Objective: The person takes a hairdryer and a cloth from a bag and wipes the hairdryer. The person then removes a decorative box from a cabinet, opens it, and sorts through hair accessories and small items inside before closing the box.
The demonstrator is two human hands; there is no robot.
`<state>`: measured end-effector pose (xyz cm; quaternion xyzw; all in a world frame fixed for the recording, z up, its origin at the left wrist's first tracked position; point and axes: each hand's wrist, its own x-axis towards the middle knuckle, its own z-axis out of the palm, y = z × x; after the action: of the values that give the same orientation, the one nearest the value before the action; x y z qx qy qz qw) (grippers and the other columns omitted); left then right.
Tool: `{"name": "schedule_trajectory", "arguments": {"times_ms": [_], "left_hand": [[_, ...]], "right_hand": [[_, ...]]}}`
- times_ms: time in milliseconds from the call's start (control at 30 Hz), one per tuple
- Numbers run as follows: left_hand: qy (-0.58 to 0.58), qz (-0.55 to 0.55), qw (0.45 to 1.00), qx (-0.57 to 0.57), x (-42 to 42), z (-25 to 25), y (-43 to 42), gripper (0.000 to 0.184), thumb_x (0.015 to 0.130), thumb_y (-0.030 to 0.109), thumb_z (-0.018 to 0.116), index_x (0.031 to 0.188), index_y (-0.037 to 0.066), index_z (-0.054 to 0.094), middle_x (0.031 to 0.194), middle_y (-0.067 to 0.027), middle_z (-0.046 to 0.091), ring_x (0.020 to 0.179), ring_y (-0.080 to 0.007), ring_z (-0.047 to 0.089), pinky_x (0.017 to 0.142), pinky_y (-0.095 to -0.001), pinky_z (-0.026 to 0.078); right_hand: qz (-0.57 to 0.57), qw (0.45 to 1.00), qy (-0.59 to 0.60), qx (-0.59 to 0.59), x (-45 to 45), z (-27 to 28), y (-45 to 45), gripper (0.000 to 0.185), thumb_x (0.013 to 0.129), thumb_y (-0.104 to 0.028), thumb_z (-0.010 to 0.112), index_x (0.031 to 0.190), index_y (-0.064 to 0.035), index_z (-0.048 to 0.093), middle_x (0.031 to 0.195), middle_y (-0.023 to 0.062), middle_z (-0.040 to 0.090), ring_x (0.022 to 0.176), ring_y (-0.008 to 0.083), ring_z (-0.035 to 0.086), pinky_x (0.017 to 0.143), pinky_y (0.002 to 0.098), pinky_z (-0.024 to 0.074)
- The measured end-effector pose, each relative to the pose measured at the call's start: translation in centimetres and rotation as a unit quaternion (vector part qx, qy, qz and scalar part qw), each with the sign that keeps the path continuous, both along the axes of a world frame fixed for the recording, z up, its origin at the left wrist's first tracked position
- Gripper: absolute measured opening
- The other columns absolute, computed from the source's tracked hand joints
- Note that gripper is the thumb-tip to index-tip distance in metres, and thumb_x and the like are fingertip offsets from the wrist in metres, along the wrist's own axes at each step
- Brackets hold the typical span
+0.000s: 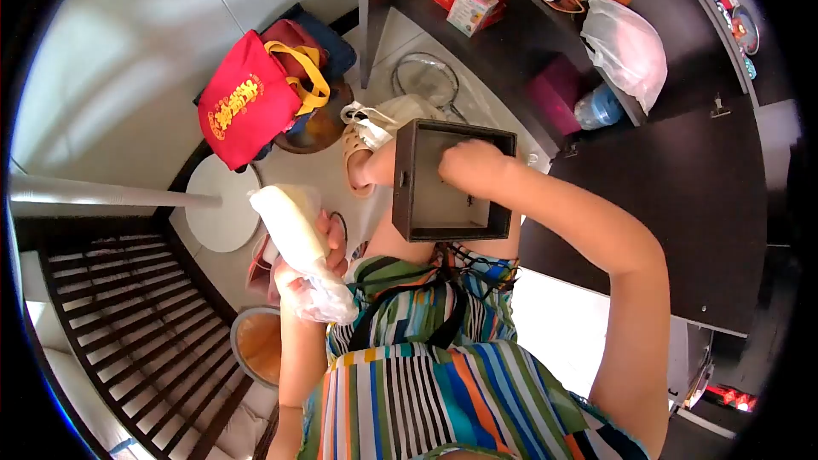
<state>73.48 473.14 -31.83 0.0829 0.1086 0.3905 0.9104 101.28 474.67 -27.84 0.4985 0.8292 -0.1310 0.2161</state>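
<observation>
My left hand (334, 243) is wrapped around a pale yellow roll-shaped bundle (291, 226), whose kind I cannot make out. Crumpled clear plastic (322, 296) hangs from its lower end. Over my knees sits an open dark brown box (456, 232) with a grey inside and a stitched-looking rim. My right hand (470, 166) reaches into the box from the right, its fingers curled. What those fingers hold, if anything, is hidden. A small dark mark or object (469, 200) shows on the box floor near my wrist.
A red bag (247, 102) with yellow handles stands by the wall. Nearby are a round white base with a pole (223, 202), a racket (424, 77) and an orange-lined bin (258, 345). Slatted dark wood (136, 290) runs left; dark shelves (520, 43) hold boxes and a white plastic bag (626, 47).
</observation>
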Motion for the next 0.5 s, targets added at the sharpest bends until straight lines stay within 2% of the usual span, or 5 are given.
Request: {"name": "schedule_trajectory", "arguments": {"times_ms": [167,267,500], "left_hand": [[-0.001,0.012,1.0,0.012,0.0,-0.4,-0.1,0.059,0.056,0.018,0.064,0.108,-0.002,0.042,0.086,-0.0108,0.043,0.06,-0.0152,0.042,0.053,-0.0237,0.04],[-0.011,0.011,1.0,0.006,0.1,-0.5,-0.1,0.059,0.057,0.019,0.065,0.107,-0.002,0.042,0.085,-0.0113,0.044,0.061,-0.0154,0.043,0.053,-0.0235,0.04],[0.003,0.02,1.0,-0.007,0.0,-0.3,0.0,0.057,0.055,0.016,0.066,0.104,-0.002,0.042,0.085,-0.0126,0.045,0.06,-0.0159,0.044,0.051,-0.0238,0.041]], "right_hand": [[0.104,0.993,-0.037,-0.038,1.1,-1.3,0.5,0.011,0.065,-0.007,0.054,0.068,-0.0042,0.064,0.074,0.0117,0.063,0.072,0.0269,0.061,0.059,0.0352,0.0497],[0.114,0.988,-0.068,-0.075,0.8,-0.5,0.9,0.011,0.066,-0.007,0.054,0.069,-0.0049,0.064,0.075,0.0106,0.063,0.073,0.0263,0.061,0.061,0.035,0.0496],[0.118,0.99,-0.06,-0.047,1.3,-1.2,0.2,0.009,0.066,-0.009,0.054,0.067,-0.0057,0.063,0.072,0.0097,0.062,0.07,0.0255,0.061,0.059,0.0353,0.0493]]}}
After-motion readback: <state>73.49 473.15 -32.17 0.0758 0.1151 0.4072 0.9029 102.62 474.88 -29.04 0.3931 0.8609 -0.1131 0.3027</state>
